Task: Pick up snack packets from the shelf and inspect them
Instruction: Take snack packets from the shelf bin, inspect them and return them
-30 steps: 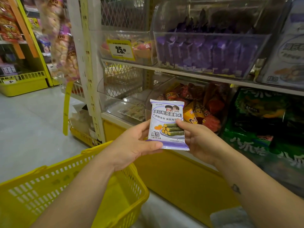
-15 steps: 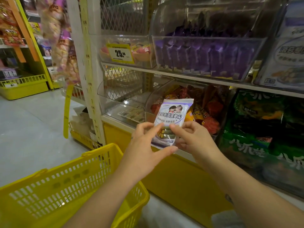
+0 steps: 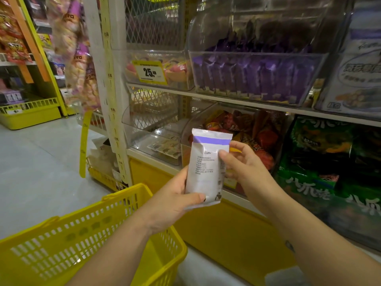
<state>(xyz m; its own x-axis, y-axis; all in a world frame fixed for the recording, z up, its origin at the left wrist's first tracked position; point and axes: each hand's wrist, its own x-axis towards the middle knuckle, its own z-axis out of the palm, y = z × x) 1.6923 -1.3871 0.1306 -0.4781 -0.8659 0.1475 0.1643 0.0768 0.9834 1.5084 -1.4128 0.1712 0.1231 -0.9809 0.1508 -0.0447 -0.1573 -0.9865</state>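
Head view. A white metal shelf unit (image 3: 226,98) carries clear plastic bins. The upper one holds rows of purple packets (image 3: 257,75) and the lower one red and orange snack bags (image 3: 253,133). A yellow perforated plastic shopping basket (image 3: 61,244) sits at lower left, below the forearms.

In front of the lower bin, clear of the shelf, a white plastic snack packet with a purple band near its top (image 3: 206,168) is held upright between both hands. Its back panel of small printed text faces the camera.

Progress, as judged: one packet is picked up and its inspection is under way. The stocked bins suggest more packets are still to be taken.

The left hand (image 3: 171,201) grips the packet's lower part, with its thumb (image 3: 195,197) laid across the bottom corner and the other fingers hidden behind. The right hand (image 3: 245,164) pinches the right edge, with its thumb (image 3: 224,155) pressed on the printed face and its fingers curled behind.
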